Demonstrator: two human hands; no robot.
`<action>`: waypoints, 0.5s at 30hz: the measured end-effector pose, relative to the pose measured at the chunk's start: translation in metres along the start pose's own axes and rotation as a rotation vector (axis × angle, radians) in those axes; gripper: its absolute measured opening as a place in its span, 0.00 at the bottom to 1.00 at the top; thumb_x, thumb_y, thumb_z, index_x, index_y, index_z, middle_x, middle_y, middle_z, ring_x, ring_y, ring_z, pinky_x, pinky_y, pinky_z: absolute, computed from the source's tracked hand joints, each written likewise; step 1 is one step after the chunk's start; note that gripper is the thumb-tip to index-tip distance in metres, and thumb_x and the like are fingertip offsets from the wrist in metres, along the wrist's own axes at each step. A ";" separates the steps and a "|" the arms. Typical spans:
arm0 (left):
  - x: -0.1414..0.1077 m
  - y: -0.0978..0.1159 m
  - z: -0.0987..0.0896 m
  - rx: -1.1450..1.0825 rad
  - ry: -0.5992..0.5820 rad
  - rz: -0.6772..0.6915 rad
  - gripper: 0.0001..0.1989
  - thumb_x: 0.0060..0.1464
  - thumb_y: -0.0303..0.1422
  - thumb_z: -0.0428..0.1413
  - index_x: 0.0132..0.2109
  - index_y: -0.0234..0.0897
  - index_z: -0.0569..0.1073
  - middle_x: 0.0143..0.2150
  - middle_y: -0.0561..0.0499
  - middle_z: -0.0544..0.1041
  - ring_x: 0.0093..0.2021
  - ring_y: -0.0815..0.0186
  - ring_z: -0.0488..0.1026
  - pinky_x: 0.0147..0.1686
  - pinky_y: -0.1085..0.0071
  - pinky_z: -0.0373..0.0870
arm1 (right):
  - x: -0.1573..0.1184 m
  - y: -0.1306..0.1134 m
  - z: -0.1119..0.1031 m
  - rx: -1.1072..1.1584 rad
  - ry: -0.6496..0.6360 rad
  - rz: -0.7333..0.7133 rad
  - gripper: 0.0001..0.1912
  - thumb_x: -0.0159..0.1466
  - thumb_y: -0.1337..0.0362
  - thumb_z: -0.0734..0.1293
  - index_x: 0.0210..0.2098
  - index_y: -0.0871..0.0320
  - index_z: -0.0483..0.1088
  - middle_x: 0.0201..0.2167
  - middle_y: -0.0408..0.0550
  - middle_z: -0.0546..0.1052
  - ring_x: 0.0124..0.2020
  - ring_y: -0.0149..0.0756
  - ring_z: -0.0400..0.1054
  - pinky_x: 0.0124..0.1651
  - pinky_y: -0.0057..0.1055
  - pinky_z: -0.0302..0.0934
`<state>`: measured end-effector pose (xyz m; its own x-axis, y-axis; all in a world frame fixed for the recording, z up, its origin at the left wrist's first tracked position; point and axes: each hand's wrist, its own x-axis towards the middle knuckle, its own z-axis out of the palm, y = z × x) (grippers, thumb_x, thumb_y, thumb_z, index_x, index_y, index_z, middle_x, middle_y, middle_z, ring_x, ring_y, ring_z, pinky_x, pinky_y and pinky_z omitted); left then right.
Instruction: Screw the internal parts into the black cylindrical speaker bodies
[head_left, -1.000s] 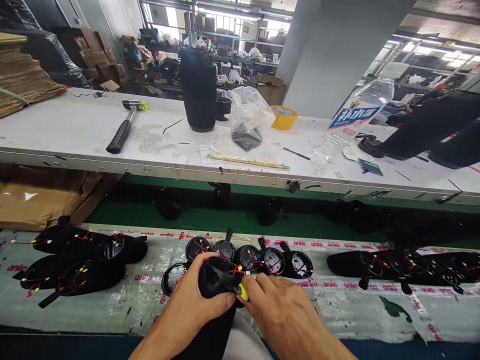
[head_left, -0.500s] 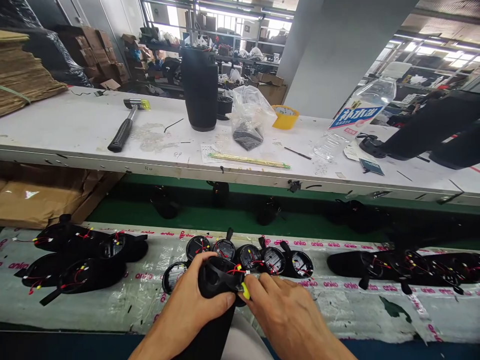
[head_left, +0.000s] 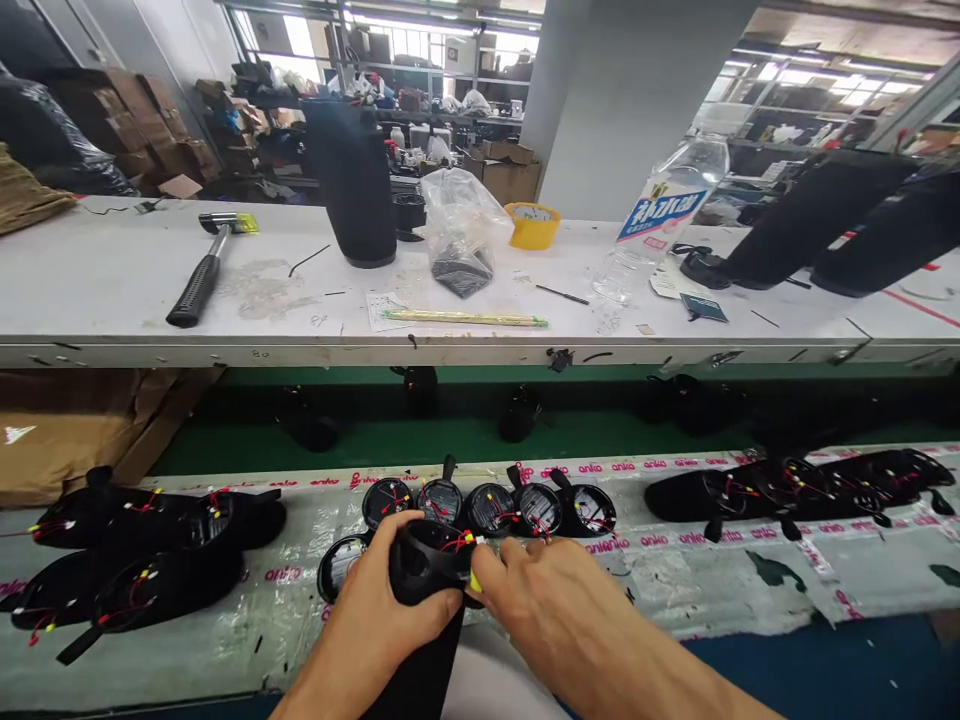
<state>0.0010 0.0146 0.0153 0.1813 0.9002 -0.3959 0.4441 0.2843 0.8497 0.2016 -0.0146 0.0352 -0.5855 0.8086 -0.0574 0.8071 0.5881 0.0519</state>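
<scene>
Close work on the black tube (head_left: 421,575), over my lap (head_left: 499,685)!
My left hand (head_left: 379,605) clasps its side, my right hand (head_left: 551,605) pinches a yellow piece (head_left: 475,581) by red wires (head_left: 456,543); next, I judge, needs a steady tube. Wired tubes (head_left: 489,511) lie just beyond.

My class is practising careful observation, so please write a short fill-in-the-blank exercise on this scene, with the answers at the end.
1. The left hand grips a case coloured ____.
2. Near the right hand, the wires at the case's mouth are mostly coloured ____.
3. In the picture, the hammer lies on the table to the ____ of the tape roll.

Missing words: black; red; left.
</scene>
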 end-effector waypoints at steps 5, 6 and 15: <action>0.007 -0.021 -0.006 -0.549 -0.171 -0.019 0.35 0.44 0.45 0.67 0.59 0.40 0.70 0.49 0.45 0.83 0.50 0.47 0.77 0.52 0.57 0.69 | -0.003 0.013 -0.002 0.468 0.182 0.103 0.05 0.74 0.62 0.63 0.40 0.53 0.66 0.31 0.40 0.76 0.28 0.35 0.71 0.27 0.31 0.51; 0.008 -0.024 -0.006 -0.665 -0.204 -0.076 0.35 0.46 0.46 0.66 0.59 0.40 0.70 0.47 0.45 0.83 0.48 0.48 0.78 0.49 0.58 0.71 | -0.006 0.017 -0.001 0.596 0.250 0.187 0.06 0.76 0.60 0.60 0.42 0.52 0.67 0.30 0.39 0.76 0.27 0.34 0.71 0.29 0.30 0.54; 0.019 -0.023 0.005 -0.787 -0.362 -0.157 0.39 0.43 0.47 0.67 0.62 0.43 0.71 0.55 0.44 0.82 0.57 0.42 0.77 0.56 0.53 0.73 | -0.017 0.018 0.001 0.974 0.196 0.429 0.23 0.68 0.58 0.72 0.61 0.42 0.69 0.47 0.37 0.81 0.47 0.36 0.76 0.49 0.27 0.66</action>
<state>-0.0014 0.0239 -0.0140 0.4956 0.7097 -0.5007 -0.2226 0.6610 0.7166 0.2263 -0.0181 0.0365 -0.1716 0.9835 -0.0581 0.6100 0.0597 -0.7902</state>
